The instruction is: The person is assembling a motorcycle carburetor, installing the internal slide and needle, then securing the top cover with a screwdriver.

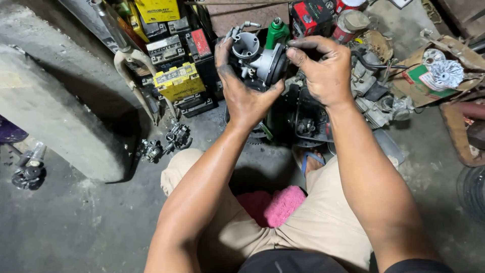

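Note:
A grey metal carburetor [255,60] with a round black-rimmed mouth is held up in front of me, above the floor. My left hand [241,91] grips it from the left and underneath, fingers greasy. My right hand [323,68] closes on its right side, thumb and fingers around the black rim. I sit low, knees apart in beige shorts [313,222], with a pink cloth [275,205] between my legs.
Stacked motorcycle batteries, yellow [178,81] and black, stand at the back left. Two more carburetors [166,141] lie on the concrete floor left of my knee. Engine parts [374,96], a green bottle [277,31] and a torn cardboard box [434,76] crowd the back right. A concrete ledge [55,111] rises at left.

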